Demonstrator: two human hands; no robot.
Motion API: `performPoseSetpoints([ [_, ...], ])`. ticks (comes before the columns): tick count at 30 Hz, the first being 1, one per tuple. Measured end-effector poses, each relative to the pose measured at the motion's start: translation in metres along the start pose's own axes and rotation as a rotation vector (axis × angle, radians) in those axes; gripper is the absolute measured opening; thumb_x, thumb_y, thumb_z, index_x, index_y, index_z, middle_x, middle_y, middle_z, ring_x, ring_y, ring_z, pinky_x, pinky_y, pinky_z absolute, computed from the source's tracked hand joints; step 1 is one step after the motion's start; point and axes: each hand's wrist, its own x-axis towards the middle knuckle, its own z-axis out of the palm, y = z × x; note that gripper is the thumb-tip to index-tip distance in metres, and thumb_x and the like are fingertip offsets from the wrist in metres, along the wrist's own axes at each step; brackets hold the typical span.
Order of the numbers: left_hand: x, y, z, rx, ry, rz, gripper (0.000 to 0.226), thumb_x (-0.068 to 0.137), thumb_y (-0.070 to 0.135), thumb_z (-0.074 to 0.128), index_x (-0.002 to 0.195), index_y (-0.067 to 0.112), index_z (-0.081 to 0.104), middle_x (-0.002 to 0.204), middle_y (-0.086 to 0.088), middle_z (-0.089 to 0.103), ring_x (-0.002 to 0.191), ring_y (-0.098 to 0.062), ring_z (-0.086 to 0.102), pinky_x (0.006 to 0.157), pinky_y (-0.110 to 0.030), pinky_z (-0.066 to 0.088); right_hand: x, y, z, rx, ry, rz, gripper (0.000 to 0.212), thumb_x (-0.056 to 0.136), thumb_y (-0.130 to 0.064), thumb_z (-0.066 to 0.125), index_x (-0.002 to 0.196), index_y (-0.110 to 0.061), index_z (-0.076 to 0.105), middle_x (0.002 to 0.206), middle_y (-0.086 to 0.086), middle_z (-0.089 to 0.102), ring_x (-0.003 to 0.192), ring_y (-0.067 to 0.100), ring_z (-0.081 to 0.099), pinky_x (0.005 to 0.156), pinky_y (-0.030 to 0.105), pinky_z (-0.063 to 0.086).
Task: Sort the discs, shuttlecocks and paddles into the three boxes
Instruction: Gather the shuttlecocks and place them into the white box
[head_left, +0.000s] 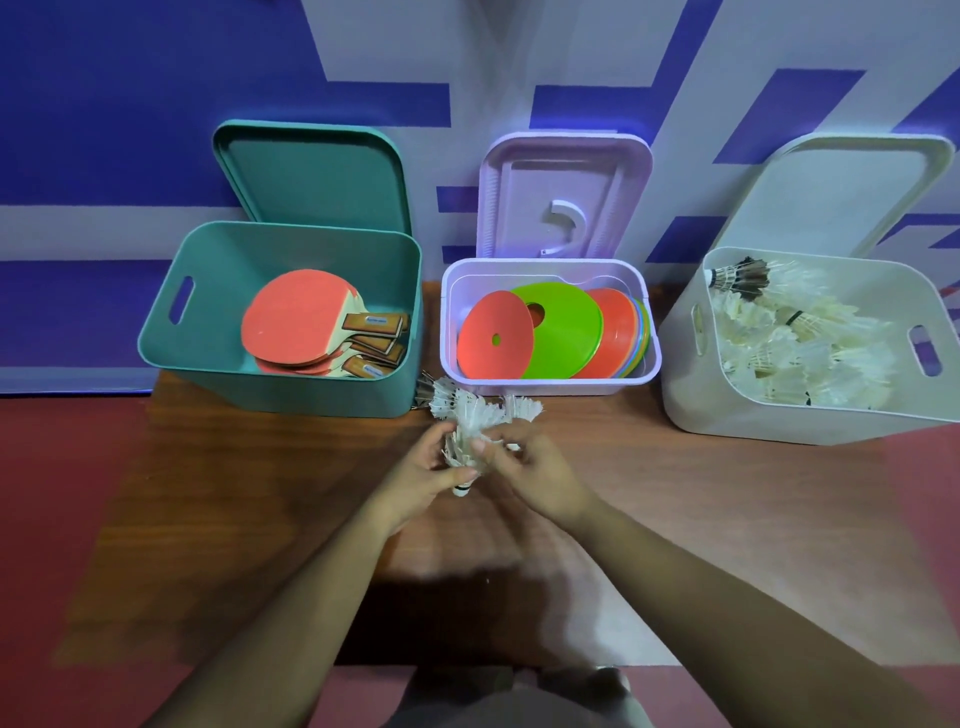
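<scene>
Evidently the shuttlecock step is in hand. The left hand (426, 467) and the right hand (535, 467) both curl their fingers round a bunch of white feathered shuttlecocks (470, 441), held over the middle of the brown wooden table (260, 493), just in front of the gap between two boxes. A few feather skirts fan out toward those boxes; whether they lie on the table or belong to the held bunch I cannot tell.

The red-faced wooden-handled paddles (296, 317) lie stacked in the teal plastic box (291, 395) on the left, and the red, green and orange flat discs (561, 332) lean in the lilac plastic box (550, 387) at the centre, so the sorting looks nearly finished.

The next move probably calls for carrying the bunch rightward to the white plastic box (691, 405), which already holds many shuttlecocks. That box is tilted with its mouth toward the person, so its near rim is the edge to clear. Bare table lies between the hands and that box, which leaves free passage. The feathers are light and loosely bundled, so one could slip out on the way.
</scene>
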Motion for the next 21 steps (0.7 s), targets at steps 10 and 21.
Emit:
performPoseSetpoints([
  [10,-0.015,-0.027,-0.043,0.097,0.127,0.007,0.058,0.07,0.006,0.079,0.117,0.03,0.055,0.118,0.002,0.067,0.105,-0.005,0.062,0.092,-0.018,0.045,0.052,0.042,-0.009,-0.444,0.137,0.225,0.067,0.085,-0.037,0.069,0.14,-0.012,0.039,0.13,0.02,0.049,0.121,0.033,0.045,0.096,0.036,0.039],
  [21,-0.019,-0.045,-0.052,0.11,0.187,-0.009,0.059,0.074,-0.006,0.075,0.12,0.024,0.053,0.115,-0.005,0.067,0.099,-0.006,0.061,0.083,-0.013,0.047,0.058,0.057,0.005,-0.601,0.005,0.186,0.013,0.084,-0.028,0.064,0.086,-0.015,0.066,0.093,0.016,0.066,0.093,0.034,0.062,0.072,0.028,0.045],
])
